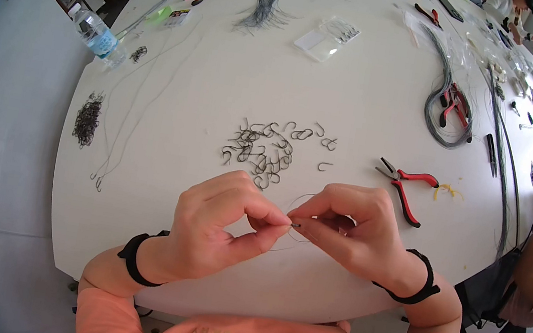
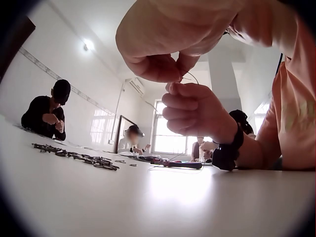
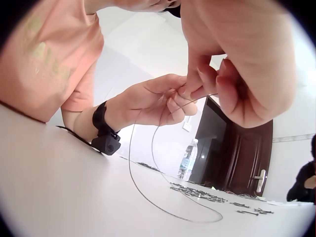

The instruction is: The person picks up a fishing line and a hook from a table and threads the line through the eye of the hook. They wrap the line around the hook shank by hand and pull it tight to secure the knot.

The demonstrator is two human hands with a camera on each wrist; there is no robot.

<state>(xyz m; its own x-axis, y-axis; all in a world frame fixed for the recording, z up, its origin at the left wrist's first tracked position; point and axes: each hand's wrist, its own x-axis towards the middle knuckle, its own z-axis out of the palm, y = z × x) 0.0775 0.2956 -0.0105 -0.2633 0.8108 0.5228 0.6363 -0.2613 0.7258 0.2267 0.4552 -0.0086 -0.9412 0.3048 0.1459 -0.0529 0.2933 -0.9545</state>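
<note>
Both hands meet above the table's near edge. The left hand (image 1: 227, 219) pinches a small dark piece (image 1: 296, 225) between thumb and forefinger; what it is cannot be made out. The right hand (image 1: 357, 233) pinches at the same spot, its fingertips against the left ones. A thin line (image 3: 140, 190) runs from the fingers and hangs in a loop toward the table in the right wrist view. Beyond the hands lies a loose pile of dark hooks (image 1: 261, 155), with a single hook (image 1: 325, 167) to its right.
Red-handled pliers (image 1: 409, 189) lie right of the hands. At the left are a dark heap (image 1: 87, 121), long thin lines and a water bottle (image 1: 97, 35). A clear box (image 1: 327, 39), grey line bundles and more pliers lie farther back. Other people sit around the table.
</note>
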